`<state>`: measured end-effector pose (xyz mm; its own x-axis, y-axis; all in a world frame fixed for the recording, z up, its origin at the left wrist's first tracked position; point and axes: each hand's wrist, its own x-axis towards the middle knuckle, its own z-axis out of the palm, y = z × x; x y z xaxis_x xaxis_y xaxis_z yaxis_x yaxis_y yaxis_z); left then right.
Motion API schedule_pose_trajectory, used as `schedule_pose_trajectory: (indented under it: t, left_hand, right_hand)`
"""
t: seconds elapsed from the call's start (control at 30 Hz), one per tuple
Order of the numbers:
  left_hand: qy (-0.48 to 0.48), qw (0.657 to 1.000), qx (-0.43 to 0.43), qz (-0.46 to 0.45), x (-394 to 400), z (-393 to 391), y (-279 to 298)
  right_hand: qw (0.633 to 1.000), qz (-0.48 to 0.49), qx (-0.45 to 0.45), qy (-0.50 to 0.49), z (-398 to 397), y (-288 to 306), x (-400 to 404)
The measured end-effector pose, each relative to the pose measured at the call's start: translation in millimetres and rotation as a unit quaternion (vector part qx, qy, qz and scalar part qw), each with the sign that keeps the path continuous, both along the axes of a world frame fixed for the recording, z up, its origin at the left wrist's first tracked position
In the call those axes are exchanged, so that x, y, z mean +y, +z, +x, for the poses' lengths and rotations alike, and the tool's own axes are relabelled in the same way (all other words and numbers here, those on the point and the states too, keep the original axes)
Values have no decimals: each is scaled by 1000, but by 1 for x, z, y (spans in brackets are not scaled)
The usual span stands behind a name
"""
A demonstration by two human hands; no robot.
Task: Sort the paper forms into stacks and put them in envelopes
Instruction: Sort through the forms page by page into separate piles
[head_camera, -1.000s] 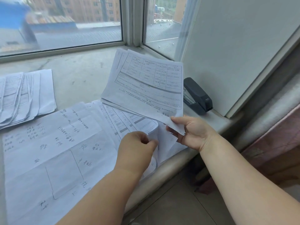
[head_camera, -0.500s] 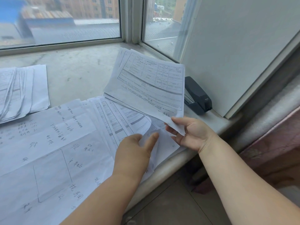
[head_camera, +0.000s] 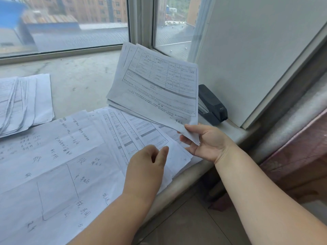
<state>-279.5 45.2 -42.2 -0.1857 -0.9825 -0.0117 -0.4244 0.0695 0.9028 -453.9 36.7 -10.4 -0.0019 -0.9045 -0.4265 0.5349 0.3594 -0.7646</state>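
Right hand: pinches the lower corner of a lifted sheaf of printed forms.
Left hand: fingers loosely curled, thumb out, resting on fanned forms on the sill.
Handwritten sheet: characters too unclear to read.
Far-left stack: lying apart.
Stapler: black, brand illegible.

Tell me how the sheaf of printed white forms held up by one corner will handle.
The sheaf of printed white forms is probably floppy: the right hand pinches one corner and that corner curls. It looks light, since one pinch carries it. The sheets' edges are fanned, so they may slip apart.
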Motion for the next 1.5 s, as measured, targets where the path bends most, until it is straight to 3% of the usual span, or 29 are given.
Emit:
schedule_pose_trajectory:
  t: [0.07,0.23,0.53,0.7,0.8,0.9,1.0,1.07,1.1,1.2,1.3,1.5]
  left_hand:
    - [-3,999,-4,-36,5,0,3]
    - [-127,958,-203,-156,22,-2,4]
    - [-90,983,-128,-95,17,6,6]
    - [-100,919,-312,-219,21,9,1]
    - [-106,904,-391,-133,21,12,9]
    - [-47,931,-331,-146,15,30,6]
    - [71,988,-96,-93,17,51,11]
    - [176,982,58,-46,23,63,13]
    - [200,975,86,-50,26,68,13]
    - [205,968,97,-106,32,80,8]
    - [205,966,71,-137,32,83,9]
    - [75,972,-17,-223,19,74,5]
  right_hand:
    - [1000,-2,5,5,0,0,0]
    - [1000,-5,6,16,2,4,1]
    - [1000,-7,5,27,2,8,2]
    - [1000,-6,11,23,14,16,-1]
    - [1000,-1,26,-17,15,18,-1]
    - [991,-24,73,-107,5,27,2]
    - [952,-46,227,-200,-13,39,4]
    - [898,-52,380,-214,-27,47,6]
    - [876,-46,440,-192,-31,52,8]
    - [870,2,492,-38,-29,67,15]
    - [895,44,429,114,-3,60,16]
    - [886,111,416,172,31,8,-6]
